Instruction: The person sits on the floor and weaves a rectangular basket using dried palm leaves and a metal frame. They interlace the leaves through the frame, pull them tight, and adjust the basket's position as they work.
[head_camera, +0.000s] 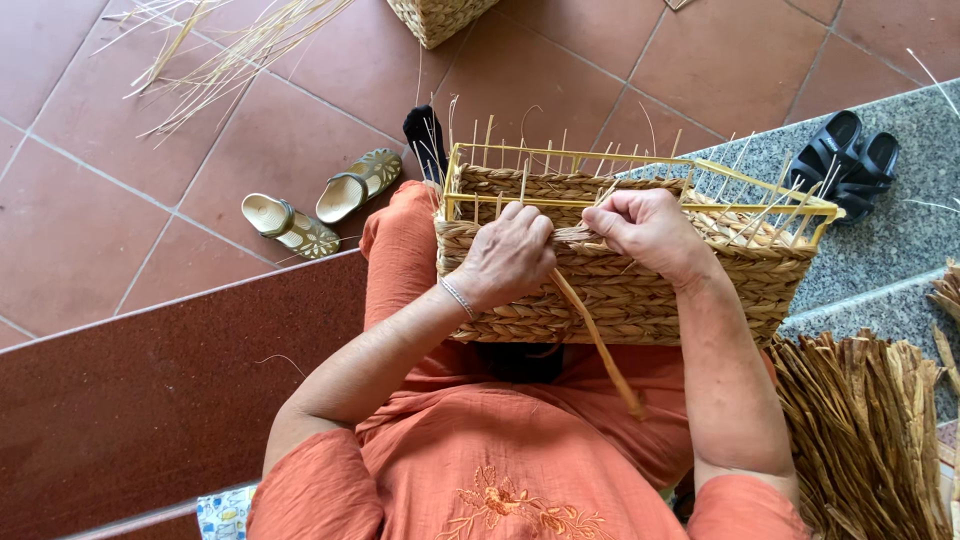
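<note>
Basket (620, 290) weaving is seen from above: a rectangular, half-woven basket is held on the lap, its long axis running left to right and its open top tipped away from the person. Thick, plaited, tan bands of dried fibre make up its walls, and a yellow frame (640, 165) with thin upright stakes is left bare along the rim. The left hand (508, 255) is curled against the near wall just under the rim, fingers pressed together around a flat strand (598, 345). The right hand (650, 228) is closed beside it, the same strand pinched at the rim. From the hands the strand trails down and toward the person, across the basket's wall. Right of the basket a bundle (865, 430) of dry, flat brown leaves is stacked. Beyond the basket, two pale sandals (320, 205) are left on red tiles.
</note>
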